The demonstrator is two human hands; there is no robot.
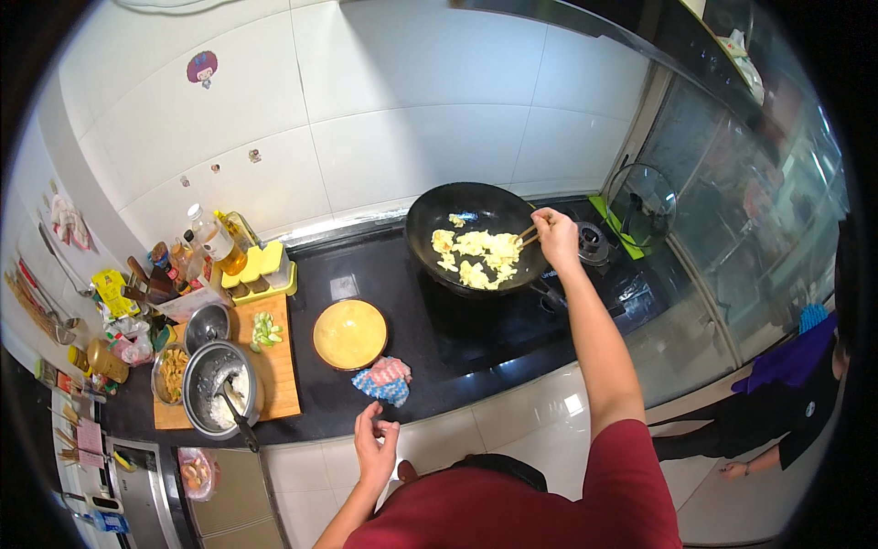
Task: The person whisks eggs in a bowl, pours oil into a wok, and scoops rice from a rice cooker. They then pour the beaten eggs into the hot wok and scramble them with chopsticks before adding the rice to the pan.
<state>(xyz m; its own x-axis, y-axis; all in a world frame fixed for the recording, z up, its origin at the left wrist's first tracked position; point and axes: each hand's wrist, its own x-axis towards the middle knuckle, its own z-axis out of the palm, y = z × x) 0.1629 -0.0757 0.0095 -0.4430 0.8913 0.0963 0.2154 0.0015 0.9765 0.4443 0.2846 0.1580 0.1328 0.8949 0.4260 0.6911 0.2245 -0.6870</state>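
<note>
My right hand (556,240) grips a pair of chopsticks (528,235), their tips down among yellow scrambled egg pieces (476,245) in a black wok (448,203). The wok sits on the dark stove top, its handle partly behind my right forearm. Held low by the counter's front edge, my left hand (375,446) is empty, its fingers loosely bent and apart. Nearest to it lies a crumpled pink and blue cloth (384,380). Just beyond that cloth stands a round yellow bowl (350,335) with a brown rim.
Left, a wooden cutting board (294,389) bears chopped greens (265,329) and a metal pot (194,403) of white food with a ladle-like utensil. Bottles (215,240) and yellow-lidded containers (270,261) stand behind. A glass lid (643,203) leans right; a person (796,403) stands there.
</note>
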